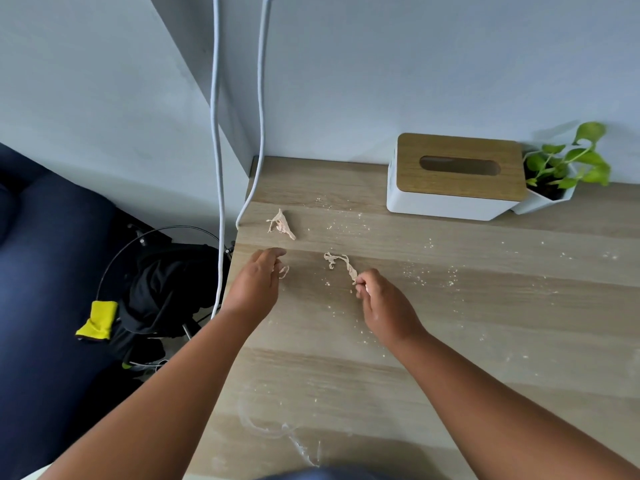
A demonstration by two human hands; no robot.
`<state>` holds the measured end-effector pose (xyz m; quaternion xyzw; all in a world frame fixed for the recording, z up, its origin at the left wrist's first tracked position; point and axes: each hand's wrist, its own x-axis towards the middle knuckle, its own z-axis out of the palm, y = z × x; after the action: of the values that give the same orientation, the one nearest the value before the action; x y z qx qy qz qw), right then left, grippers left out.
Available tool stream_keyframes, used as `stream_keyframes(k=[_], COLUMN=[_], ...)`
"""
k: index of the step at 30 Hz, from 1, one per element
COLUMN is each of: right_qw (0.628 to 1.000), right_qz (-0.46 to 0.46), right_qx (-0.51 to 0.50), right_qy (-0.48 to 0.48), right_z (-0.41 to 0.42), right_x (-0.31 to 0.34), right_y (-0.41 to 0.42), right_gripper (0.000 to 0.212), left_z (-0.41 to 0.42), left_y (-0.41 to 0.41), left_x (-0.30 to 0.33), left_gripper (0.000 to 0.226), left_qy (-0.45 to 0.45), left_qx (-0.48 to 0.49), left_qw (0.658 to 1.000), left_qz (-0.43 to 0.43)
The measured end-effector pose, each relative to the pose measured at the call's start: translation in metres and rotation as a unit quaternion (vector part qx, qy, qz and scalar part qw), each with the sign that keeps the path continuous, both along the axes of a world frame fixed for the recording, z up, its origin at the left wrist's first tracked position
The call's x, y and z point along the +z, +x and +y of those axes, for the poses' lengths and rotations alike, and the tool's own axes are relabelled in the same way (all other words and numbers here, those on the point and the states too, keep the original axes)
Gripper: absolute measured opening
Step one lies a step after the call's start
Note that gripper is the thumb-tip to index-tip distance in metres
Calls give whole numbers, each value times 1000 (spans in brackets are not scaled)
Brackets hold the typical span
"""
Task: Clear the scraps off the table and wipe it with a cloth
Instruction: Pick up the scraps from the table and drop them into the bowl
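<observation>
**Scraps under both hands on a crumb-dusted table**

Three pale dough-like scraps on the wooden table (450,341), all toward its left end. Farthest scrap (281,226) lying free at 12 o'clock from the left hand (258,284), near but apart from the fingertips. Small curled scrap (284,271) just at 3 o'clock of the left hand, touching or tucked under its fingers; cannot tell which. Long twisted scrap (337,262) stretched out toward 10 o'clock from the right hand (382,308), its near end pinched between that hand's curled fingers and thumb, its far end resting on the tabletop.

Left hand palm down, fingers loosely bent and reaching forward; whether gripping the curled scrap or only hovering over it cannot be told. Right hand closed in a pinch on the twisted scrap, knuckles up.

Fine white crumbs (419,277) scattered across the tabletop at 2 to 3 o'clock of the right hand, with smeared white streaks (277,431) near the front edge at 6 o'clock. Tissue box (457,176) with a wooden lid against the wall at 1 o'clock, a small potted plant (561,168) touching its right side. Two white cables (216,133) hanging down the wall at 11 o'clock, one draped over the table's left edge. Off the table at 9 o'clock, a dark bag (166,289) and a yellow cloth (98,320) on the floor side.
</observation>
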<state>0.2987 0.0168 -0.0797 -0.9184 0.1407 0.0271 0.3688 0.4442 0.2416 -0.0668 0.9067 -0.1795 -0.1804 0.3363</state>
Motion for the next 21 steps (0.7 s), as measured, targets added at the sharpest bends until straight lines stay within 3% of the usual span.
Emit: stream_keyframes(k=[3,8,11,15,21], right_qw=[1000,999,997,997,993], right_qz=[11,3,8,1,-1], right_qx=[4,-6,-7,3,-15], right_qy=[4,-37,-71,-75,-114], right_z=[-2,-2,-2,-2,-1], right_x=[-1,0,2,5,5], right_y=[2,7,11,16,25], right_gripper=[25,12,33,34,33], left_z=[-1,-3,-5,-12,-24], left_y=[2,9,12,15,27], left_x=[1,2,2,4,4], left_gripper=[38,11,35,54,41], left_qy=[4,32,53,74,94], left_qx=[12,5,-5,-8,6], left_qw=[999,999,998,997,995], left_qz=[43,42,30,-21,-28])
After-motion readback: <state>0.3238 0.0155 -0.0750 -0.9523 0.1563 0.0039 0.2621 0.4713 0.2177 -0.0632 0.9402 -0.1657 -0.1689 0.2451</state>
